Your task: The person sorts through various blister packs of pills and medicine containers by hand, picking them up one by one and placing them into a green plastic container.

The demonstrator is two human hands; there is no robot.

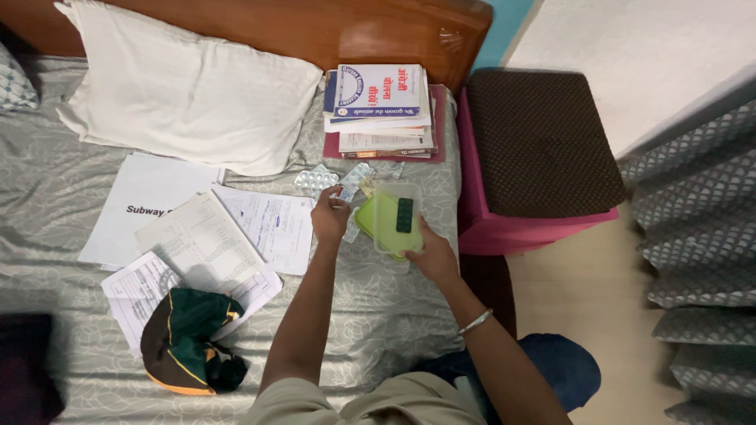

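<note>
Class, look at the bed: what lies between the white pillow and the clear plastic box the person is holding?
In the head view, loose silver blister strips lie on the sheet between the pillow and the clear box.

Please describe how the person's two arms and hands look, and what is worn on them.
Both forearms are bare. The right hand has a thin silver bangle on its wrist. The left hand wears nothing visible. Short khaki sleeves cover the upper arms.

- clear plastic box [396,216], open, resting on the bed over a green lid [370,216], a dark pill strip [405,215] lying flat inside
- silver pill strip [343,194], pinched at one end
</note>
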